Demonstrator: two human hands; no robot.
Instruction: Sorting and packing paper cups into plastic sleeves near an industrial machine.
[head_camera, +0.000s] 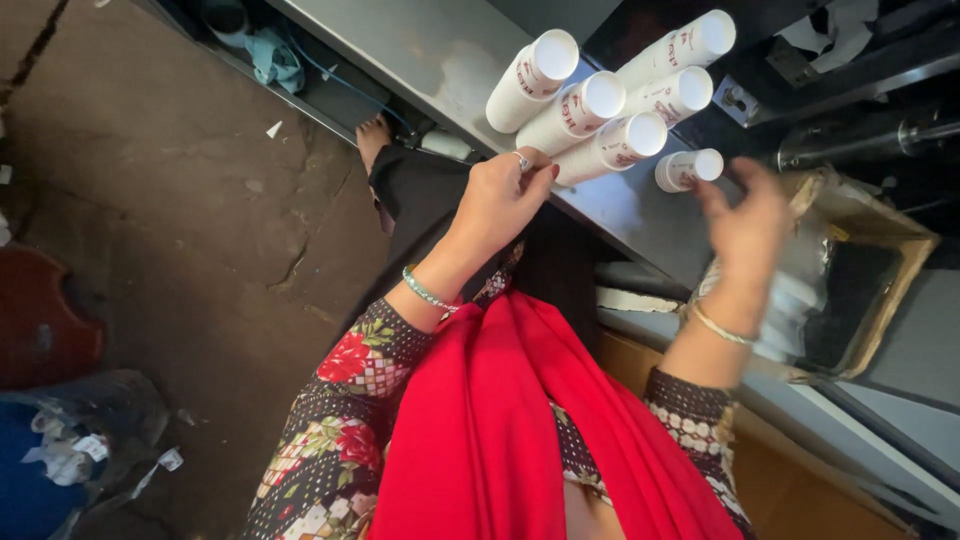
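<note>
1. The left hand (497, 200) rests at the near edge of the grey metal table (420, 45). Its fingers (535, 172) are curled loosely, and their tips touch the base of the lowest long white tube (610, 148). They are pressed against it, not closed around it.
2. Five long white tubes (590, 100) lie on their sides in a tight bunch just beyond the left fingers, touching one another, with their flat round ends turned toward the camera.
3. The right hand (748, 220) hovers open and blurred, its fingers (712, 195) spread and holding nothing.
4. A short white tube (688, 169) lies on the table just beyond the right fingertips, beside the bunch. Whether the fingers touch it cannot be told.
5. Under and beside the right hand sits an open cardboard box (880, 235) lined with clear plastic.
6. A beaded bracelet (425, 292) circles the left wrist, and a thin bangle (720, 328) circles the right.
7. Below the left hand lies a cracked concrete floor (180, 200).
</note>
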